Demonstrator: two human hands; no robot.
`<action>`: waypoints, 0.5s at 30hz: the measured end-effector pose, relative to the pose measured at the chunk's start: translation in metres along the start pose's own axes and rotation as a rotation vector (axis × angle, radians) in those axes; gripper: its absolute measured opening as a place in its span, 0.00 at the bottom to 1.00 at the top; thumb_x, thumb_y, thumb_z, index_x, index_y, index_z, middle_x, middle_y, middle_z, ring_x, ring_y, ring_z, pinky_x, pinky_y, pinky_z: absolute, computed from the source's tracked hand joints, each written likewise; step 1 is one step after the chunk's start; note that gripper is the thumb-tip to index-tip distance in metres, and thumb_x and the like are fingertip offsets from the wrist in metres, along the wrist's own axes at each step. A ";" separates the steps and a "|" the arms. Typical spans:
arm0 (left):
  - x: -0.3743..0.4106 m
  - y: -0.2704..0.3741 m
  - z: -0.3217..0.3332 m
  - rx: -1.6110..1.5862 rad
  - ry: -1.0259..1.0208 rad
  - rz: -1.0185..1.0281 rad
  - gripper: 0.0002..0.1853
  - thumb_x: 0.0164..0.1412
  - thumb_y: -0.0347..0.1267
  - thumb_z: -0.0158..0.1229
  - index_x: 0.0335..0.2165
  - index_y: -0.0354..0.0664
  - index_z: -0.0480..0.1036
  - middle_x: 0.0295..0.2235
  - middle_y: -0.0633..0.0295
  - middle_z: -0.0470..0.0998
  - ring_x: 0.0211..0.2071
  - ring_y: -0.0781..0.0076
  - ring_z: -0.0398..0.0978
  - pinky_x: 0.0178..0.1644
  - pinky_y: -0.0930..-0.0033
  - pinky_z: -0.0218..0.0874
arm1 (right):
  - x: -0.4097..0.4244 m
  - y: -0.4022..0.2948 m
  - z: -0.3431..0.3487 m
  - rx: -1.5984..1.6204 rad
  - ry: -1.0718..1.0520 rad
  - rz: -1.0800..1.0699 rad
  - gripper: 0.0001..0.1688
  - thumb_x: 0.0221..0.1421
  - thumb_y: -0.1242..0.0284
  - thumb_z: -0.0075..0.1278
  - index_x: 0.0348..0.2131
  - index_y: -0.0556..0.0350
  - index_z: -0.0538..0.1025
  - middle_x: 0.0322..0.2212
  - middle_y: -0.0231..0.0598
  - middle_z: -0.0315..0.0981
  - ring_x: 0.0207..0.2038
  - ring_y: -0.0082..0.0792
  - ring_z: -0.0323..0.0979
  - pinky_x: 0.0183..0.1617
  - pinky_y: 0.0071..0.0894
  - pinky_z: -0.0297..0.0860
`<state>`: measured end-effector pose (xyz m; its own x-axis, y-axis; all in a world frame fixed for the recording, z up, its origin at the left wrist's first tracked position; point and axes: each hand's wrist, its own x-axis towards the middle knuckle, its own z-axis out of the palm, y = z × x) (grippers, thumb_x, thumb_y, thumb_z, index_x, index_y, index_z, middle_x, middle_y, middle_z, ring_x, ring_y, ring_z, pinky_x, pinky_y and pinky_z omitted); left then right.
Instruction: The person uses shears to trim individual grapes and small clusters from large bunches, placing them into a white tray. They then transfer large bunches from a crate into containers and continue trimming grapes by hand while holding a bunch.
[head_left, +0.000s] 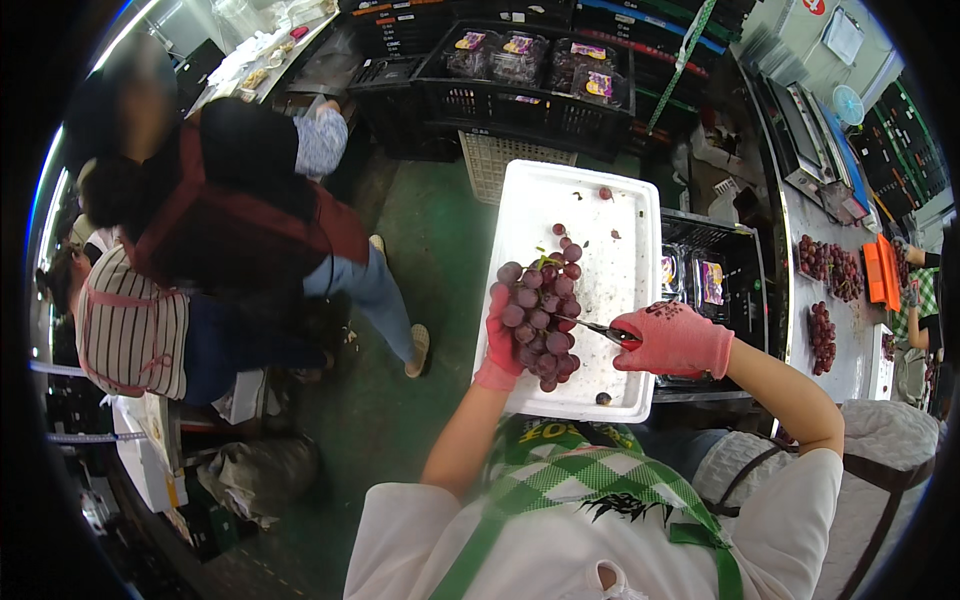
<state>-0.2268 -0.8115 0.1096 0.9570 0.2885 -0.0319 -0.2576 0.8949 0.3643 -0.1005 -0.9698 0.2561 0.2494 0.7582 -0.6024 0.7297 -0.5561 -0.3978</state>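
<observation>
My left hand (504, 341), in a pink glove, holds up a bunch of purple-red grapes (541, 304) from its left side. Pruning snips (600, 328) are gripped in my right hand (667, 341), also gloved in pink. Their narrow blades point left and reach the right side of the bunch; the tips are partly hidden among the grapes. Beneath both hands lies a white foam tray (626, 277). A loose red grape (605, 193) rests at its far end, and a dark, spoiled-looking grape (603, 399) near the close edge. Small dark scraps are scattered over its floor.
A black crate (525, 97) of packed clear boxes stands ahead. Another black crate (739, 259) is right of the tray. Grape bunches (823, 337) and an orange holder (880, 271) lie on the metal table (799, 300). A person (247, 202) walks at left; others work nearby.
</observation>
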 end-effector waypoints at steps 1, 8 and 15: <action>0.000 0.001 -0.001 -0.014 -0.035 -0.008 0.37 0.59 0.57 0.41 0.56 0.40 0.57 0.52 0.56 0.66 0.46 0.62 0.70 0.48 0.61 0.66 | 0.002 0.000 -0.002 0.050 -0.050 0.028 0.19 0.45 0.56 0.48 0.26 0.54 0.70 0.19 0.42 0.69 0.27 0.43 0.70 0.35 0.37 0.66; -0.002 0.004 -0.001 -0.057 -0.074 -0.034 0.36 0.60 0.55 0.40 0.56 0.41 0.56 0.53 0.55 0.65 0.49 0.62 0.68 0.52 0.60 0.63 | 0.014 0.011 0.002 0.282 -0.179 0.057 0.22 0.46 0.54 0.50 0.29 0.55 0.70 0.18 0.34 0.67 0.20 0.29 0.65 0.30 0.29 0.65; -0.001 0.005 -0.012 -0.136 -0.164 -0.076 0.35 0.60 0.54 0.40 0.57 0.40 0.56 0.53 0.56 0.65 0.50 0.61 0.67 0.52 0.60 0.62 | 0.019 0.010 0.009 0.384 -0.194 0.071 0.25 0.48 0.59 0.55 0.41 0.58 0.73 0.20 0.29 0.68 0.22 0.21 0.65 0.29 0.22 0.65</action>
<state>-0.2303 -0.8029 0.0999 0.9805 0.1688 0.1011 -0.1885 0.9530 0.2371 -0.0939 -0.9639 0.2345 0.1395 0.6559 -0.7418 0.4162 -0.7186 -0.5571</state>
